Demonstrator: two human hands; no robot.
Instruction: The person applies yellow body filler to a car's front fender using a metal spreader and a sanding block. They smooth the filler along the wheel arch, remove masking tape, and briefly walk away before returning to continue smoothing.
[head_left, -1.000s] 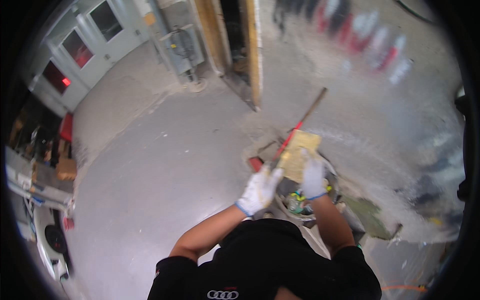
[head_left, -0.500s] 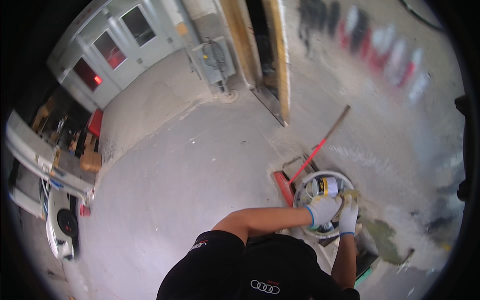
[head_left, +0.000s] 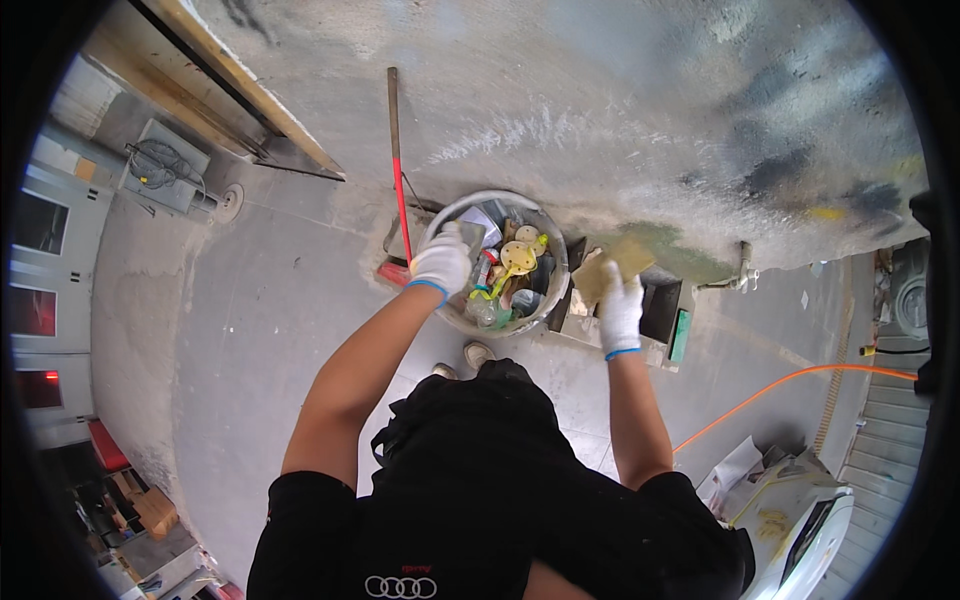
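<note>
My left hand, in a white glove with a blue cuff, is over the left rim of a round grey bin. Its fingers look closed on something greyish, blurred and partly hidden. To the right of the bin my right hand, gloved alike, grips a tan sheet that looks like sandpaper. A blurred yellowish part shows beside it. Inside the bin lie round yellowish discs with holes, a clear plastic bottle, a blue and red container and other rubbish.
A red-handled broom leans on the stained wall left of the bin. Right of the bin stands a dark open box, with a green block at its side. An orange hose crosses the floor; a wall tap sticks out.
The view has swung to the right and now centres on the bin. My hands, close together over the bin earlier, have parted, the left to its left rim, the right past its right side.
</note>
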